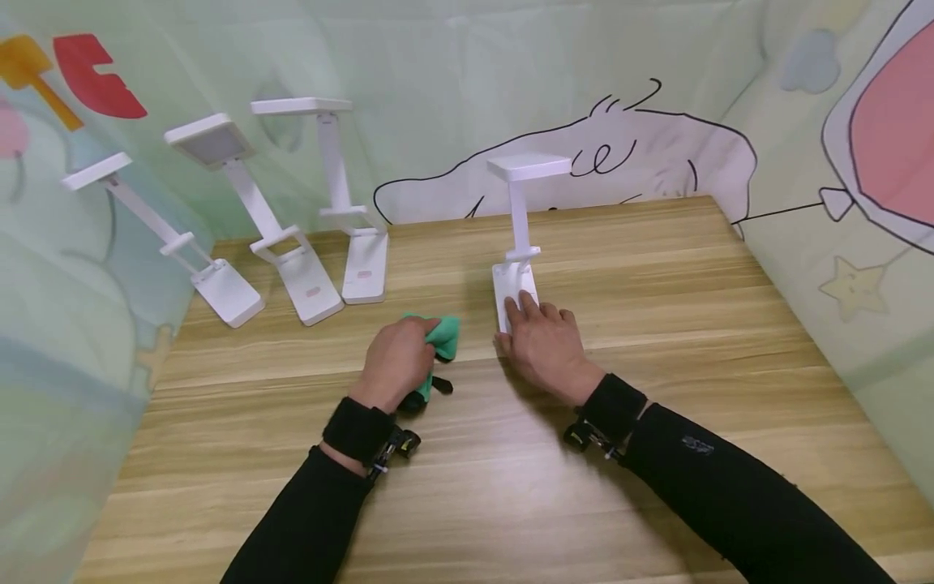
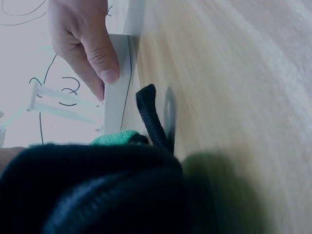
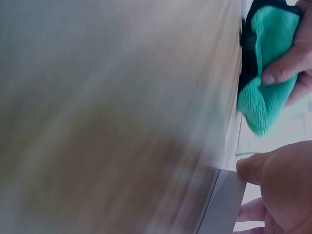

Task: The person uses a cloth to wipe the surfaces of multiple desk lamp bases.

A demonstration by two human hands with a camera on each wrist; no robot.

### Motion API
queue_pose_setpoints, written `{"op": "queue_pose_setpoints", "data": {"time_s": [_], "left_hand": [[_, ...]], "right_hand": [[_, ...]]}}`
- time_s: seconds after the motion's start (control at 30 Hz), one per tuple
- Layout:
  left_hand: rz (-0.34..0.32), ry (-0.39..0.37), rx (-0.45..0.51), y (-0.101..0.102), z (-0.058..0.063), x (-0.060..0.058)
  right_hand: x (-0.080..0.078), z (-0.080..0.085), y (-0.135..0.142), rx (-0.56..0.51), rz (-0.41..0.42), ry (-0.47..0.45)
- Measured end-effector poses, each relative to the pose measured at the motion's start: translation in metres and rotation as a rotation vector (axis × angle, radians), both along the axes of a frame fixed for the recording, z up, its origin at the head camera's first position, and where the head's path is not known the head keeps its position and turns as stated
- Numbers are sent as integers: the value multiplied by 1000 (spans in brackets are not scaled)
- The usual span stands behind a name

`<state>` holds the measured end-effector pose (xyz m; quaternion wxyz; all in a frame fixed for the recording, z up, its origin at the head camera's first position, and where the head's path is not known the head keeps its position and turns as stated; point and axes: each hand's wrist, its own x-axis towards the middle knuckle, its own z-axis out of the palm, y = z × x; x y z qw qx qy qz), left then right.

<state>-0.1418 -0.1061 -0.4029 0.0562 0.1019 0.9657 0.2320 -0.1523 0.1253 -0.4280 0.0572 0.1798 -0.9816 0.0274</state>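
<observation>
My left hand (image 1: 397,361) grips a green cloth (image 1: 445,337) with a black backing, bunched up close over the table. A black loop (image 2: 150,112) sticks out from the cloth in the left wrist view. To its right stands a white desk lamp (image 1: 519,215), its flat head raised on a folding arm. The lamp's base is held by my right hand (image 1: 543,345), with fingers over the top and the thumb (image 3: 251,168) at the near edge. A gap separates the cloth from the base.
Three more white desk lamps stand at the back left: one at the far left (image 1: 226,292), a middle one (image 1: 310,288) and a right one (image 1: 365,268). The wooden table (image 1: 657,324) meets a printed fabric backdrop (image 1: 452,97) behind and at both sides.
</observation>
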Motion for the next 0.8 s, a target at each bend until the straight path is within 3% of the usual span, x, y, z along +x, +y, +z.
{"op": "queue_pose_setpoints", "data": {"time_s": [0.8], "left_hand": [[20, 5, -13, 1, -3, -1]], "right_hand": [[-30, 2, 67, -14, -141, -86]]}}
